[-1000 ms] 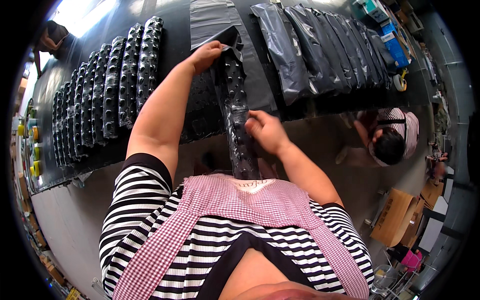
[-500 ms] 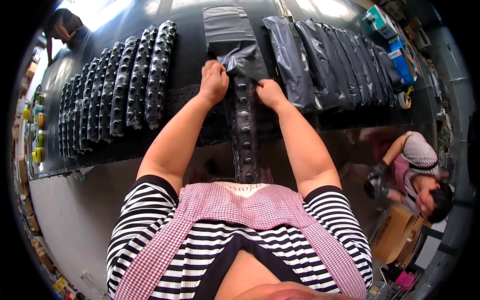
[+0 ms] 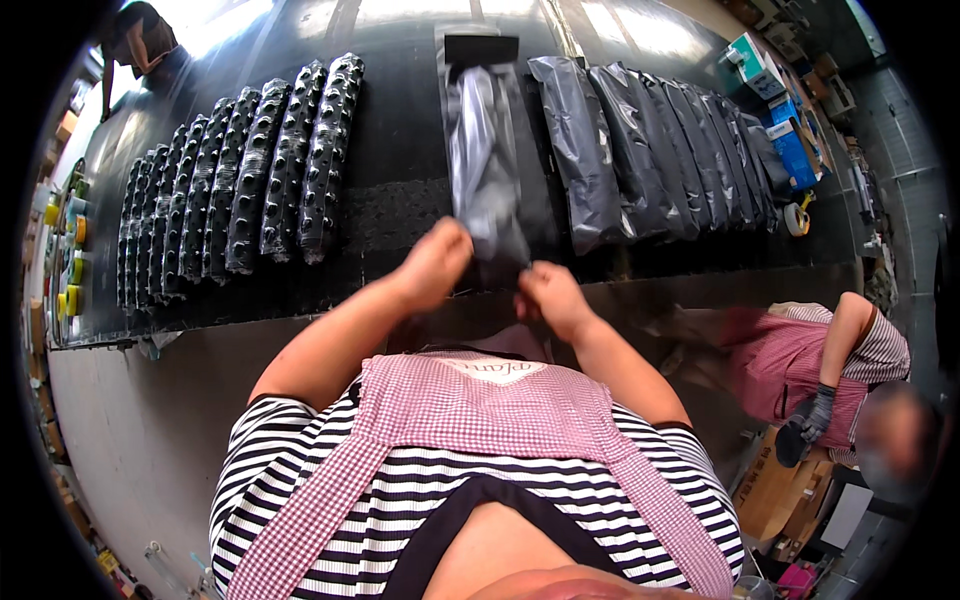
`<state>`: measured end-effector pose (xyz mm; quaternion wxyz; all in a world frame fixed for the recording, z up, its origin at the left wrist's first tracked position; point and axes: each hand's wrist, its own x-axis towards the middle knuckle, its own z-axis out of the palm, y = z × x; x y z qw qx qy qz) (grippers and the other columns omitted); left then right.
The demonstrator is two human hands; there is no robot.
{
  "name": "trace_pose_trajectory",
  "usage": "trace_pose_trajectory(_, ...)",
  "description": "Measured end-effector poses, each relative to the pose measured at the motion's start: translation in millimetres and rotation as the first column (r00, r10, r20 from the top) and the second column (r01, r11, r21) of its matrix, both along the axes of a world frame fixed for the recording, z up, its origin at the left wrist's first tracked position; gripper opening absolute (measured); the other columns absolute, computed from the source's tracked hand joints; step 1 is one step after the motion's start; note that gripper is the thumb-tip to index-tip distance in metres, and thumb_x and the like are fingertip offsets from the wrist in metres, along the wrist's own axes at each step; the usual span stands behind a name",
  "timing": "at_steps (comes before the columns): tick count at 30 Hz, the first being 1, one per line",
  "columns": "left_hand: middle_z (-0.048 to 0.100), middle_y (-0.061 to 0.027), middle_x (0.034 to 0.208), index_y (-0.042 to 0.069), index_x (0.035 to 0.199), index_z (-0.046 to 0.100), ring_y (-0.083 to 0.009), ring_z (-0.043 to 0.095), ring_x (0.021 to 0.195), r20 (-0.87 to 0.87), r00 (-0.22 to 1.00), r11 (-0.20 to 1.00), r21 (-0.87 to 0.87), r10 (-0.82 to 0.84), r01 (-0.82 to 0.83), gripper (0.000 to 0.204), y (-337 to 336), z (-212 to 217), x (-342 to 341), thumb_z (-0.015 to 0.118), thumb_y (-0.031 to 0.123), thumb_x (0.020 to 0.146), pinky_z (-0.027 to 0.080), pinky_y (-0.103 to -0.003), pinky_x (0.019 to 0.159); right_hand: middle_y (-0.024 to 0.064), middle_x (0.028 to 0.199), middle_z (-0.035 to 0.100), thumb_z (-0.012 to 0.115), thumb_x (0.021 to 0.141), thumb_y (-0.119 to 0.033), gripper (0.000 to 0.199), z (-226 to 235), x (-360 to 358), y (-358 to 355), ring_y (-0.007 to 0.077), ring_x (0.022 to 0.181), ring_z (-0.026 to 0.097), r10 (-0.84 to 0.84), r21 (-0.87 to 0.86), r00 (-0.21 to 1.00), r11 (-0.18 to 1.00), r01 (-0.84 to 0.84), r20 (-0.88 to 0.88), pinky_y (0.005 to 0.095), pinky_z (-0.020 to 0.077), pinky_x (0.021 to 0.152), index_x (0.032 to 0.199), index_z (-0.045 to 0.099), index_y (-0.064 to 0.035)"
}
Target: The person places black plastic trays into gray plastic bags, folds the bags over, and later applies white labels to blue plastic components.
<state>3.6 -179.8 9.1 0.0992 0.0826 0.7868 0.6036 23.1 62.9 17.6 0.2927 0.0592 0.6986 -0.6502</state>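
Note:
Straight ahead lies a long dark grey plastic mailing bag (image 3: 485,150), its near end close to the table's front edge. The black bubble-wrapped roll is now hidden, apparently inside it. My left hand (image 3: 438,262) is closed on the left side of the bag's near end. On the other side my right hand (image 3: 553,297) pinches the right corner of that end, slightly blurred. To the left stands a row of several black bubble-wrapped rolls (image 3: 332,155). Several filled grey bags (image 3: 578,150) lie side by side to the right.
A teal-and-white box (image 3: 755,67), a blue box (image 3: 795,150) and a tape roll (image 3: 797,219) sit at the table's right end. Coloured tape rolls (image 3: 70,300) line the left edge. A gloved co-worker (image 3: 800,380) is at right; another person (image 3: 140,45) leans in far left.
Both hands have come toward me, drawing the bag down over the bubble-wrapped roll. The roll's near part, bare before, is now covered. The co-worker at right has shifted.

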Motion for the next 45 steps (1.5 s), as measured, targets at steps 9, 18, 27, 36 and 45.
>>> trace_pose_trajectory(9,0.059,-0.0177,0.116,0.004,0.112,0.054,-0.0303,0.061,0.099,-0.308,0.950,0.928,-0.333,0.058,-0.165,0.039,-7,6,44,0.077,0.017,0.083,0.050,-0.039,0.090,0.0037,0.067,0.063,0.064,0.095,-0.022,0.027,-19,18,25,0.0113,0.058,0.058,0.202,0.205,0.978,0.956,-0.208,0.053,0.0286,0.0467,0.055,0.079,0.065,-0.0002)
trace_pose_trajectory(18,0.060,-0.0062,0.076,0.005,0.088,0.046,-0.0145,0.064,0.065,0.390,0.897,0.978,-0.069,0.207,-0.195,0.026,0,-40,98,0.072,0.005,0.088,0.050,-0.029,0.057,0.0053,0.076,0.068,0.070,0.093,-0.014,0.020,-52,51,23,0.0116,0.066,0.063,-0.055,-0.032,0.991,0.998,0.059,0.124,0.0249,0.0502,0.062,0.079,0.063,-0.0025)
trace_pose_trajectory(27,0.065,-0.0063,0.095,0.007,0.094,0.067,-0.0254,0.065,0.085,-0.438,0.802,0.860,-0.481,-0.406,0.172,0.017,53,3,57,0.074,0.018,0.082,0.053,-0.036,0.073,0.0072,0.085,0.069,0.057,0.096,-0.003,0.011,-43,52,16,0.0129,0.078,0.067,0.082,-0.037,0.983,0.995,-0.089,-0.163,0.0265,0.0541,0.072,0.093,0.066,0.0040)
trace_pose_trajectory(36,0.068,-0.0078,0.096,0.002,0.097,0.065,-0.0174,0.065,0.085,-0.059,0.998,0.978,0.201,-0.036,0.047,0.005,35,-2,56,0.065,0.005,0.093,0.053,-0.032,0.073,0.0106,0.086,0.070,0.052,0.097,-0.003,0.016,-37,46,25,0.0155,0.075,0.066,0.168,0.107,0.982,0.982,-0.158,-0.088,0.0303,0.0547,0.071,0.090,0.064,0.0042)
trace_pose_trajectory(45,0.067,-0.0142,0.119,0.009,0.111,0.072,-0.0328,0.066,0.104,0.501,0.861,0.184,-0.841,-0.088,0.508,0.026,-192,-34,162,0.062,0.014,0.087,0.055,-0.041,0.089,0.0101,0.090,0.068,0.070,0.084,-0.005,0.022,-46,27,74,0.0215,0.080,0.068,0.225,0.363,0.807,0.932,-0.015,-0.546,0.0312,0.0544,0.071,0.105,0.069,-0.0037)
